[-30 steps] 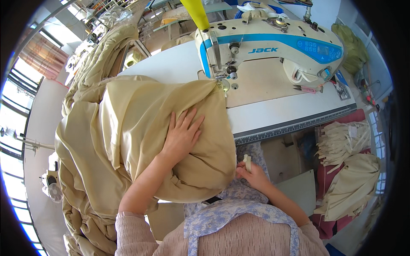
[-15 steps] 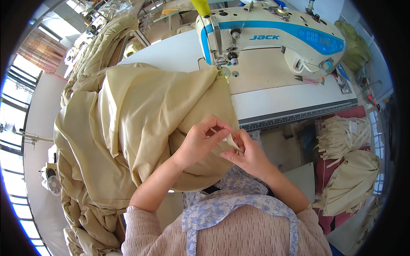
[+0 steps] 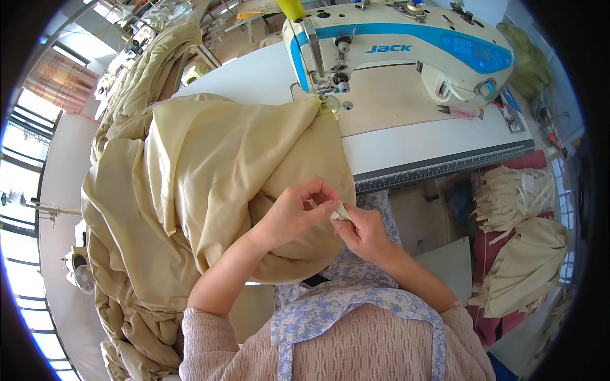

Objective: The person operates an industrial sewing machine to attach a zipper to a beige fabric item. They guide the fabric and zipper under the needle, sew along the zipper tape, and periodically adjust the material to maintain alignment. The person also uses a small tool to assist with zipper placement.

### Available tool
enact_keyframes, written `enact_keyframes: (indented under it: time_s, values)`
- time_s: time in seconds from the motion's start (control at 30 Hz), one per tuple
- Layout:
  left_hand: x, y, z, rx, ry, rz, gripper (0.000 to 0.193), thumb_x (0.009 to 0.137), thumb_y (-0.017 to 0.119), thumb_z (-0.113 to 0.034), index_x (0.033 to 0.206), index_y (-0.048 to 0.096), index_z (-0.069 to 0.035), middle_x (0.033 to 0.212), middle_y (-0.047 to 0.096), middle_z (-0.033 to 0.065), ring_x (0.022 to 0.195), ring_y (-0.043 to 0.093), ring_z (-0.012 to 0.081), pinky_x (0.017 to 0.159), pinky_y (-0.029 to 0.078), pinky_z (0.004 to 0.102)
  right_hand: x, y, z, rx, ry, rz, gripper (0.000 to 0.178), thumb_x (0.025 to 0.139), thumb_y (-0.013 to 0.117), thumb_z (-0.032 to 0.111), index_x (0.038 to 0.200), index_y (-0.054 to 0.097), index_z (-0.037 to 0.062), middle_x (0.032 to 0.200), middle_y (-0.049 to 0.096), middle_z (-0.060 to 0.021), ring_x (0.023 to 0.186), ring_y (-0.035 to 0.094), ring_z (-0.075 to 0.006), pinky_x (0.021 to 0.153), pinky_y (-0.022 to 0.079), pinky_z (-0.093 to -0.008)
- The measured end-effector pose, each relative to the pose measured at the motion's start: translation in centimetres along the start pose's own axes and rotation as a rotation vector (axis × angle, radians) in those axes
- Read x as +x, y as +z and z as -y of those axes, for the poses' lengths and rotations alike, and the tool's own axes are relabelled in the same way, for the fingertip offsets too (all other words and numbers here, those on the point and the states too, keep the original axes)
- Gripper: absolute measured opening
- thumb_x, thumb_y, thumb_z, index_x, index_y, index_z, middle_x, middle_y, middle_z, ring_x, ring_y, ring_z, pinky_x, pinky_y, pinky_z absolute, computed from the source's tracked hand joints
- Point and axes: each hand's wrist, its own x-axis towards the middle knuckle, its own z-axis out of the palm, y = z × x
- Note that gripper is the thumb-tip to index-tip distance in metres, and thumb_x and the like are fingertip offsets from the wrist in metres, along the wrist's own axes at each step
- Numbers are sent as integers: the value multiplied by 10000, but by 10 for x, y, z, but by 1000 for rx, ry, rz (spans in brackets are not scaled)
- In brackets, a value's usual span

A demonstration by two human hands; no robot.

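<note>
Between the fingertips of both hands is a small cream fabric piece (image 3: 342,213), folded and partly hidden by the fingers. My left hand (image 3: 304,206) pinches its left end, and my right hand (image 3: 365,233) grips the right end. Both hands are held close together over the lower right part of a large beige cloth (image 3: 216,171). That cloth drapes over the table and my lap, its upper right corner lying under the needle area of a white and blue sewing machine (image 3: 394,47).
A ruler strip (image 3: 445,166) runs along the front edge of the white table (image 3: 406,143). Small snips with a pink handle (image 3: 462,113) lie beside the machine. At right are a bundle of cream strips (image 3: 511,197) and folded beige pieces (image 3: 524,267). More beige cloth (image 3: 143,324) piles at left.
My right hand has shifted slightly left and closed in on the fabric piece, which now looks more folded and less spread. The large cloth stays in place.
</note>
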Motion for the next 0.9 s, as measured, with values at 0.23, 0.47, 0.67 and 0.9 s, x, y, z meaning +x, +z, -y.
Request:
enact_keyframes:
  time_s: [0.23,0.47,0.67,0.9]
  values:
    - [1,9,3,-181,-107,60,121,1012,657,-132,1048,659,-17,963,644,-24,888,571,46,823,476,241,-2,2,-10,-60,-212,-119,63,902,702,80,891,655,40,673,602,-95,520,579,-228,503,447,-327]
    - [16,1,-7,-256,-82,-61,164,1049,605,-179,1008,650,-27,947,633,-3,865,552,65,811,463,247,-16,-11,-19,67,-299,159,74,926,645,67,905,694,16,749,678,-88,594,651,-170,544,484,-294]
    - [18,-3,-3,-15,-208,95,200,1072,589,-229,1072,665,-45,961,644,-15,915,580,72,827,477,243,-33,-6,-10,328,185,80,148,975,652,128,1024,715,3,785,701,-63,637,647,-107,571,499,-284]
    - [9,9,5,42,-35,143,173,1027,657,-219,1055,668,-49,899,671,-10,790,589,56,731,468,248,-19,-1,-12,173,87,-2,160,999,637,96,1122,682,3,793,705,-87,628,656,-153,580,515,-279]
